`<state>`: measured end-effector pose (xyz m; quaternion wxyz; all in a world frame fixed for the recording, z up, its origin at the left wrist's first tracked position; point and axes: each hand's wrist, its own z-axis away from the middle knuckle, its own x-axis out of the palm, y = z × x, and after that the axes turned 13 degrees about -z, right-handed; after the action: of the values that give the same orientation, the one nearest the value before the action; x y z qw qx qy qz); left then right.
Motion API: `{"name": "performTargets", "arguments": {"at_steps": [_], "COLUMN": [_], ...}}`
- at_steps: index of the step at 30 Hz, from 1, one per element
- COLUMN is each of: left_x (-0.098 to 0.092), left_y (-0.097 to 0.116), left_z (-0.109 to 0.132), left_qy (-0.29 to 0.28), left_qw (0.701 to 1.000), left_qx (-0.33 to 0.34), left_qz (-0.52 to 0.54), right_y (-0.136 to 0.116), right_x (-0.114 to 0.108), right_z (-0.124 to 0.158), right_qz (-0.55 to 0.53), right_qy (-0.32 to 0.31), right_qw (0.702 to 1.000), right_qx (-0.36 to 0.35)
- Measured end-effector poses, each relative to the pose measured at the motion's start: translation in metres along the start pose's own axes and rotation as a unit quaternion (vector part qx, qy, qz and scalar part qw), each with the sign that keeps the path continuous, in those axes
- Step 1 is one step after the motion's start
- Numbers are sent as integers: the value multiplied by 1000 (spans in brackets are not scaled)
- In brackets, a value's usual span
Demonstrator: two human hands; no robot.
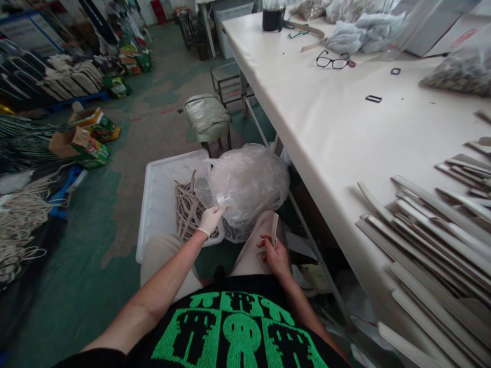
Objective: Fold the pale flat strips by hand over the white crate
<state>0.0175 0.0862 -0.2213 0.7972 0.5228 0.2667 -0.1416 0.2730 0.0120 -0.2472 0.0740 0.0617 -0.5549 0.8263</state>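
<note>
The left hand [209, 220], in a white glove, pinches the near edge of a crumpled clear plastic bag [245, 186] that bulges over the right side of a white crate [159, 199] on the floor. The right hand [276, 255], bare, rests on the person's right knee and closes around one pale flat strap [274, 230] standing upright between fingers and thumb. The two hands are apart, the bag lying just beyond and between them. One crate is in view; it holds a tangled heap of beige straps [187, 209], too many and too mixed to count. To the right runs a long white table [326, 128] carrying a spread of grey flat strips [433, 240], one pair of black glasses [333, 61], two small black buckles and one dark cup [273, 19] at the far end. One padded stool [207, 118] stands beyond the crate.
</note>
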Motion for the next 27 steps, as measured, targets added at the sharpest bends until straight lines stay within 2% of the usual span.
{"name": "performTargets", "arguments": {"at_steps": [3, 5, 9, 12, 14, 18, 21, 24, 27], "left_x": [-8, -13, -24, -31, -33, -29, -23, -22, -30], "left_y": [14, 24, 39, 50, 59, 75, 79, 75, 66], "left_z": [21, 30, 37, 34, 30, 27, 28, 26, 23], "left_qy": [-8, -6, -29, -36, -41, -86, -99, -78, -45], "left_qw": [977, 966, 975, 979, 981, 985, 984, 987, 990], "left_qx": [-24, -18, 33, 63, 84, 122, 147, 132, 91], "left_qz": [212, 257, 219, 191, 169, 88, 25, 44, 100], "right_y": [-9, -22, -55, -73, -81, -99, -109, -113, -111], "right_x": [9, 18, 38, 49, 55, 68, 80, 87, 87], "right_z": [-4, -7, -19, -29, -35, -48, -60, -73, -86], "right_qz": [-5, -13, -26, -30, -51, -105, -113, -115, -106], "right_qy": [14, 3, -56, -134, -161, -139, -128, -108, -86], "right_qw": [1000, 1000, 995, 989, 985, 985, 985, 987, 990], "right_qx": [6, -28, -84, -62, -46, -3, 33, 27, 26]}}
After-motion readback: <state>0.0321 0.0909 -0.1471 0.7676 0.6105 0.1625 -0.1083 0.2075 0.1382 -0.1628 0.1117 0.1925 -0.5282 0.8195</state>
